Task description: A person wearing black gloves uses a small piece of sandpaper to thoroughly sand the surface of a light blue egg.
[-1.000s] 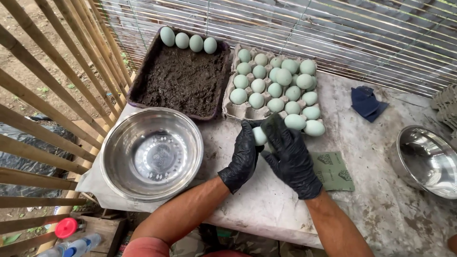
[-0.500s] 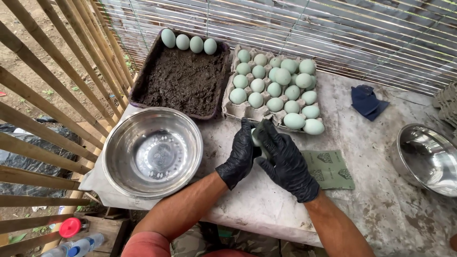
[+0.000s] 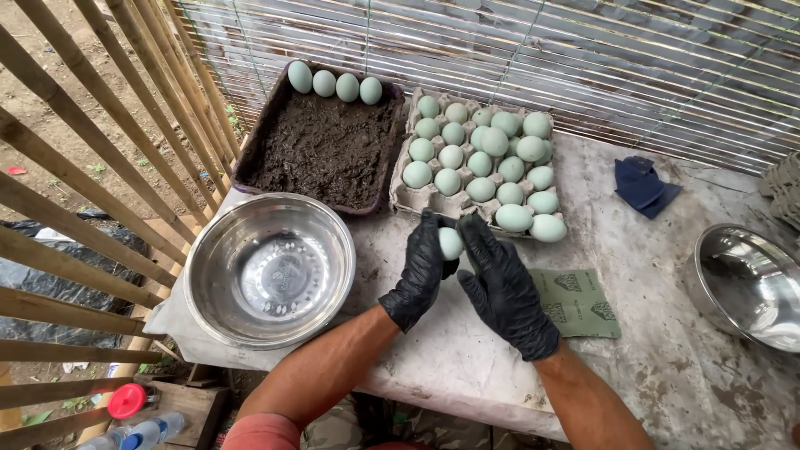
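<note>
Both hands wear black gloves. My left hand (image 3: pixel 421 271) grips a pale green egg (image 3: pixel 451 242) just in front of the egg carton (image 3: pixel 402 193). My right hand (image 3: pixel 504 287) is beside it, its fingertips touching the egg's right side. The grey carton holds several pale green eggs (image 3: pixel 492 158). A dark tray of wet mud (image 3: pixel 321 150) lies left of the carton, with several eggs (image 3: pixel 333 83) lined along its far edge. An empty steel bowl (image 3: pixel 271 268) stands left of my left hand.
A green sanding sheet (image 3: pixel 579 302) lies right of my right hand. A second steel bowl (image 3: pixel 750 283) sits at the right edge, a folded blue cloth (image 3: pixel 642 183) behind it. Bamboo slats (image 3: pixel 100 167) fence the left; a reed wall (image 3: pixel 583 58) backs the concrete table (image 3: pixel 667 367).
Both hands have turned the egg between them. The right hand, which covered the egg before, has drawn back to its right side, so the egg now shows in the left hand.
</note>
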